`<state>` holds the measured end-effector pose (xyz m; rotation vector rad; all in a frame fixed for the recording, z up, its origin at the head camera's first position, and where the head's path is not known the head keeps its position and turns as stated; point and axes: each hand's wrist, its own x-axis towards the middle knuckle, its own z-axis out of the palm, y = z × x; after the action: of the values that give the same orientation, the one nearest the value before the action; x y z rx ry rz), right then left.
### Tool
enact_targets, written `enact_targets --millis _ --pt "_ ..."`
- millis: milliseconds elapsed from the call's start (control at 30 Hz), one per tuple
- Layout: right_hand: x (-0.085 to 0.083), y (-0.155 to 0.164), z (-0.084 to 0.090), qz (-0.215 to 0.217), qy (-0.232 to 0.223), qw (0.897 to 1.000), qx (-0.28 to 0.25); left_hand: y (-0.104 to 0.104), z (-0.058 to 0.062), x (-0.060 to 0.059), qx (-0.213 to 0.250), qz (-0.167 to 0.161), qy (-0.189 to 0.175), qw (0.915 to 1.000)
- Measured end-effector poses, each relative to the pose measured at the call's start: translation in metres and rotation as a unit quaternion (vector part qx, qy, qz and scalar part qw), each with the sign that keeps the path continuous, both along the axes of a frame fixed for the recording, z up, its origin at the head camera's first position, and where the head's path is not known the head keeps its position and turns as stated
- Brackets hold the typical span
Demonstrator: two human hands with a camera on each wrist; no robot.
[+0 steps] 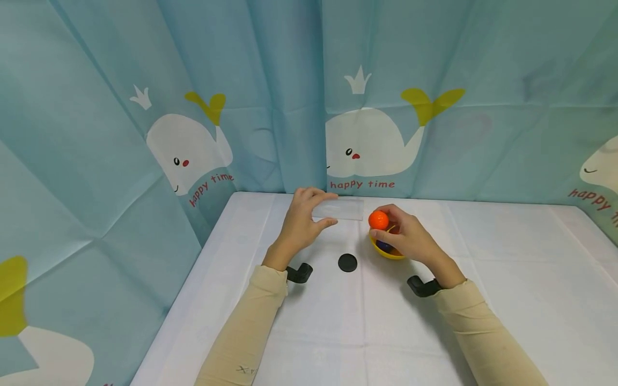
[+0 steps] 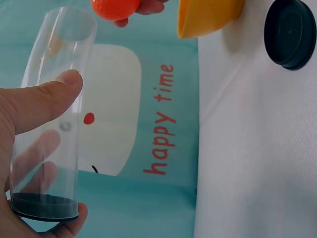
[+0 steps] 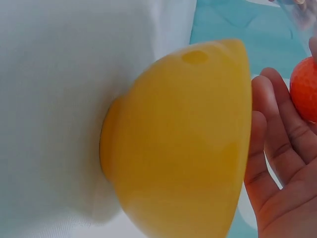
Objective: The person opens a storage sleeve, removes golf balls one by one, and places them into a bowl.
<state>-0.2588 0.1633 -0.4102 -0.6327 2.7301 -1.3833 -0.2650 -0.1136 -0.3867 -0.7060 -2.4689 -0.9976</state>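
Observation:
My left hand (image 1: 301, 217) grips a clear plastic tube (image 1: 346, 209), held sideways above the table. In the left wrist view, the tube (image 2: 54, 106) has a black cap (image 2: 44, 206) at the palm end, and its far end is open. An orange golf ball (image 1: 379, 220) sits pinched between the thumb and fingers of my right hand (image 1: 407, 238), just above a yellow bowl (image 3: 183, 144). Inside the bowl a dark blue ball (image 1: 384, 246) and something red show; my right hand covers the rest. The ball is apart from the tube.
On the white table (image 1: 328, 332), a round black lid (image 1: 347, 262) lies in front of the tube and left of the bowl. A blue whale-print curtain (image 1: 289, 134) stands along the table's back and left edges. A black strap mount (image 1: 300, 273) juts from each wrist.

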Motion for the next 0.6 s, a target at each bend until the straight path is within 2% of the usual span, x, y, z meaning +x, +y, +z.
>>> enact_targets --millis 600 --pt "-0.001 0.012 0.003 -0.023 -0.016 1.000 0.006 0.002 -0.001 0.000 0.010 -0.003 -0.034 0.9994"
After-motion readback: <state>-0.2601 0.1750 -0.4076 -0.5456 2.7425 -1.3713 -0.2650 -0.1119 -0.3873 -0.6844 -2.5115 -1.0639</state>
